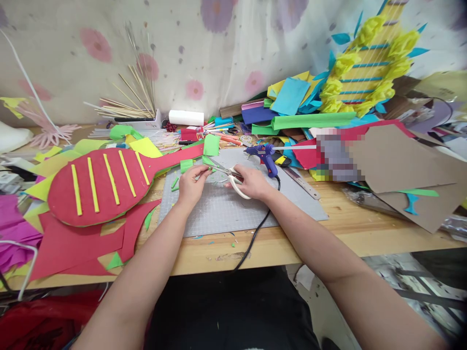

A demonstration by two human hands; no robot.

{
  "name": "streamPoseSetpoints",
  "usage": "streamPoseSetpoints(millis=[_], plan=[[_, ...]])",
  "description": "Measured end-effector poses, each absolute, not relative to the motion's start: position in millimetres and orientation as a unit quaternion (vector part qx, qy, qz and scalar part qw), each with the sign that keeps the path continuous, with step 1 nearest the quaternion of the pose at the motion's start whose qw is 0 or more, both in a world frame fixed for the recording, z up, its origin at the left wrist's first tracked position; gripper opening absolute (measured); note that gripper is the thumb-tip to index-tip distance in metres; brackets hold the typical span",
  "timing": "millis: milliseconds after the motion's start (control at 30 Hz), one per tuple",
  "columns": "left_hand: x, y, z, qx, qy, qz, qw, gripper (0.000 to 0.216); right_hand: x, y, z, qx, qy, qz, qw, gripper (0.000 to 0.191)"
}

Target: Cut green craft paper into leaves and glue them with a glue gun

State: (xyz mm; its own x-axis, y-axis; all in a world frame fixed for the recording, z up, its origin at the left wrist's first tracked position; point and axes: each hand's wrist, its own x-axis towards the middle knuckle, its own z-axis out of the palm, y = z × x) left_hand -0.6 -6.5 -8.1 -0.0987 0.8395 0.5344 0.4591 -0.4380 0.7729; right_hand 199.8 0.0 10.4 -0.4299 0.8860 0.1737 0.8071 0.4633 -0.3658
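Observation:
My right hand (252, 182) is closed around the white handles of a pair of scissors (221, 168), whose blades point left toward my other hand. The fingers of my left hand (192, 184) are pinched together at the blade tips. A speck of green shows there, but what they hold is too small to make out. Just behind the fingertips lie green pieces (211, 145) by the narrow end of a red guitar-like cutout (98, 187) with yellow strips across it. Both hands are over a grey cutting mat (219, 214) with short green rolls (175, 183) on it.
A blue glue gun (268, 158) stands right of the scissors, its black cord (255, 233) running over the mat's front edge. A metal ruler (302, 183) lies farther right. Red scraps (80, 243), brown sheets (401, 165) and a yellow flowered guitar shape (365, 73) surround the mat.

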Motion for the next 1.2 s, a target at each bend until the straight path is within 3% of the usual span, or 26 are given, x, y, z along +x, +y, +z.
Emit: streamPoseSetpoints(millis=[600, 1200], plan=[[-2.8, -7.2, -8.4, 0.66, 0.5, 0.537, 0.163, 0.008, 193.2, -2.2, 7.6, -0.518, -0.843, 0.039, 0.141, 0.043], [-3.5, -3.1, -13.6, 0.667, 0.498, 0.521, 0.19, 0.008, 193.7, 3.0, 4.4, -0.526, -0.837, 0.049, 0.143, 0.042]])
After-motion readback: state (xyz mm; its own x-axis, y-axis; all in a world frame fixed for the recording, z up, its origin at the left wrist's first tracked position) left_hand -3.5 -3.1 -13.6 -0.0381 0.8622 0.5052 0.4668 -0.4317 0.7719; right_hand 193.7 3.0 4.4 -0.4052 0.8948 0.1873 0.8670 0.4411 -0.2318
